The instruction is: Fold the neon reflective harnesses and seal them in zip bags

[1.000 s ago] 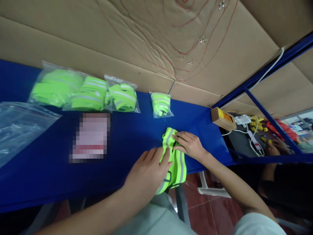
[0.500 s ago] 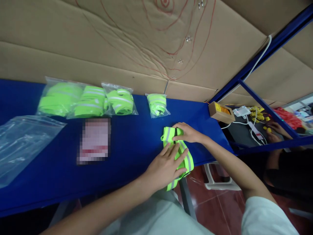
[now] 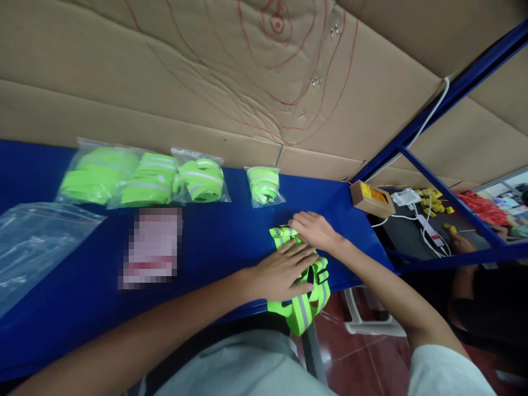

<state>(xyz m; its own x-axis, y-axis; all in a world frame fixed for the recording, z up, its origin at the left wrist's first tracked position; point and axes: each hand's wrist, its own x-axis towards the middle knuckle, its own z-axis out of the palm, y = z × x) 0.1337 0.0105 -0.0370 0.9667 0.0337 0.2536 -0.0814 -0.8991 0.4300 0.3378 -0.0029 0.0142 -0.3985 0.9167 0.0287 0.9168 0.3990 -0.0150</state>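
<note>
A bright green strap with grey reflective stripes [image 3: 302, 312] lies at the front edge of the blue table, its loops and a black buckle hanging over the edge. My left hand [image 3: 284, 270] rests flat on it with the fingers spread. Just beyond, my right hand [image 3: 313, 230] has its fingers curled round the strap's far end, where a short folded part shows to the left. Parts of the strap are hidden under both hands.
Along the cardboard wall [image 3: 198, 82] stand several bagged green straps [image 3: 152, 179], one bag [image 3: 264, 184] apart. An empty clear bag [image 3: 37, 242] and a pixelated item [image 3: 152, 247] lie left. A small box [image 3: 372, 199] sits right, near another person's hand [image 3: 462, 242].
My right hand has closed more round the far end of the strap. The hanging loops have shifted and spread, and a black buckle now shows on the right. The view has tilted slightly.
</note>
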